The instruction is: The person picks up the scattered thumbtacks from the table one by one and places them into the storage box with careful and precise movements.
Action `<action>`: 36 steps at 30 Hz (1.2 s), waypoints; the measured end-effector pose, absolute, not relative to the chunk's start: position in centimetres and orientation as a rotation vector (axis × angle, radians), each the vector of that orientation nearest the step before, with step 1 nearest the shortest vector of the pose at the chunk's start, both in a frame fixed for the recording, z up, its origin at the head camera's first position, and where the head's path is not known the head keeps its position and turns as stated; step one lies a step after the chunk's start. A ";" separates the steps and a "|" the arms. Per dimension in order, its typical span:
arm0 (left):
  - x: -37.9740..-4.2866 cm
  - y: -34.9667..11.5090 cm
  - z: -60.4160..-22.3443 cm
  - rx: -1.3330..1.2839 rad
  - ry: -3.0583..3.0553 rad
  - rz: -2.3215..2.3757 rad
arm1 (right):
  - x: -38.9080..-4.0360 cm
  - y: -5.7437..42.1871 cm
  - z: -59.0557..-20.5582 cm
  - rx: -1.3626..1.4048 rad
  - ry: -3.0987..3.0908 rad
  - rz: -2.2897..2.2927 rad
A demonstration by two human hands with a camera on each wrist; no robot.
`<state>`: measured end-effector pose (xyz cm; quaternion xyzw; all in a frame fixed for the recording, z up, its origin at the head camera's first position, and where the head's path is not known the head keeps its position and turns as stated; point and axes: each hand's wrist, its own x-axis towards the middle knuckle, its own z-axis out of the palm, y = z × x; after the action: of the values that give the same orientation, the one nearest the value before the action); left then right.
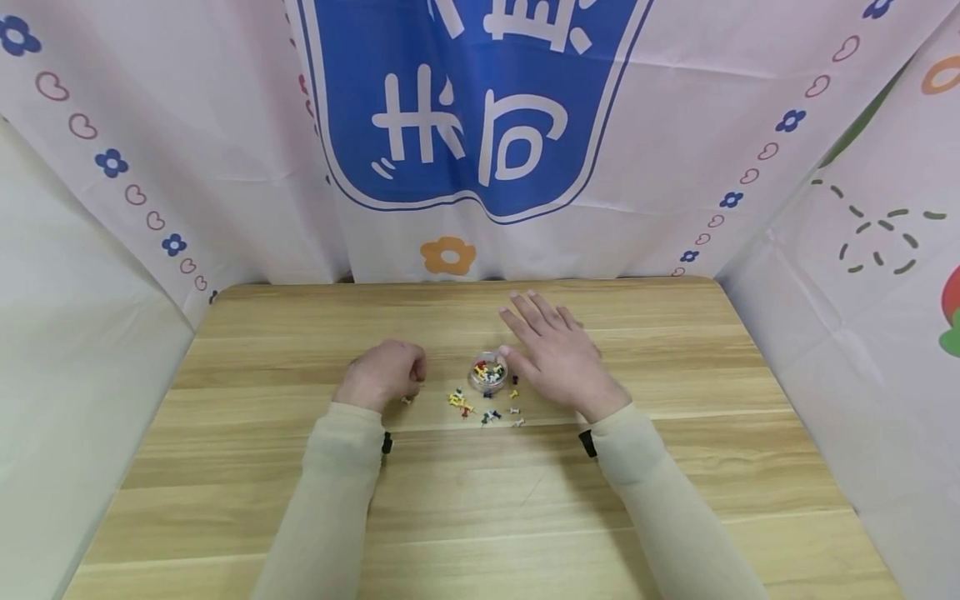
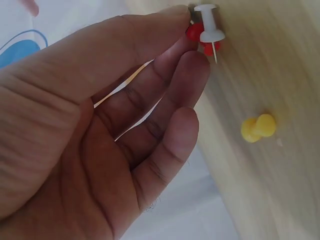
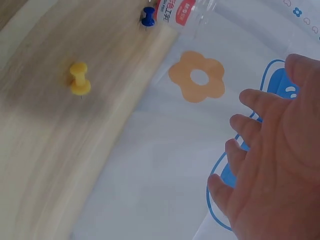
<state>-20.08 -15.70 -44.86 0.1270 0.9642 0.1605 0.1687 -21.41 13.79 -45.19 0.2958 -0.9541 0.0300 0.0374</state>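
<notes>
My left hand [image 1: 384, 369] is at the left of the pin cluster, just above the table. In the left wrist view its thumb and fingertips pinch a white push pin [image 2: 209, 24] with a red push pin [image 2: 195, 32] partly hidden behind it. A yellow push pin [image 2: 258, 127] lies on the wood below. My right hand [image 1: 561, 360] is spread, fingers straight, beside a small clear jar [image 1: 489, 385] of mixed push pins; its thumb is near the jar's rim. The right wrist view shows that hand [image 3: 272, 145] holding nothing.
Loose yellow push pins [image 1: 456, 400], a red push pin [image 1: 465, 412] and several others lie in front of the jar. A blue push pin [image 3: 148, 17] stands by the jar's label. The wooden table [image 1: 480, 517] meets a printed cloth [image 1: 247, 208] at its back edge.
</notes>
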 end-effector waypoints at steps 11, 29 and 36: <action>-20.1 -15.1 -45.4 0.320 2.717 0.430 | -21.5 14.3 -44.8 0.880 -2.925 0.142; -20.2 -13.9 -45.0 0.475 2.832 0.338 | -21.7 15.1 -44.4 0.863 -2.941 0.141; -20.2 -12.7 -45.1 0.567 2.918 0.297 | -21.8 15.4 -44.2 0.862 -2.941 0.169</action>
<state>-20.20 -12.75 -45.11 0.1891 0.9739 0.0991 0.0769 -21.80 15.42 -44.23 0.2806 -0.9576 0.0550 0.0362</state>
